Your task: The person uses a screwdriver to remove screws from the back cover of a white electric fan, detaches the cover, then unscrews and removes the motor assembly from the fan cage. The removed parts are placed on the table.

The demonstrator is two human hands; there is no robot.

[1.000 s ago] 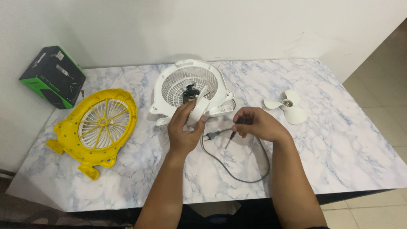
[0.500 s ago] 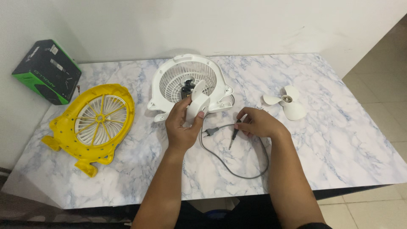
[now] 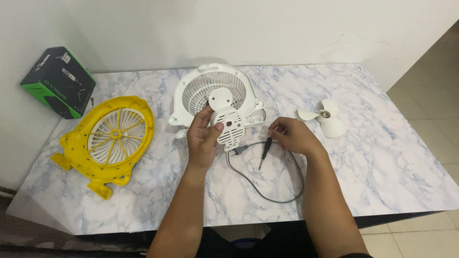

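The left hand (image 3: 203, 138) holds a white vented motor cover (image 3: 226, 119) upright, fingers closed on its left edge, just in front of the white fan housing (image 3: 191, 91). The right hand (image 3: 291, 136) grips a black screwdriver (image 3: 264, 152) in closed fingers, tip pointing down toward the bench (image 3: 373, 162), above the grey power cord (image 3: 267, 193).

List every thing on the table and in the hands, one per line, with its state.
left hand: gripping the white vented cover
white vented cover: held upright off the table
right hand: resting on the screwdriver
screwdriver: lying flat
white fan housing: lying flat, opened up
yellow front grille: detached, lying flat
fan blade: detached
grey power cord: unplugged, looped
green box: closed
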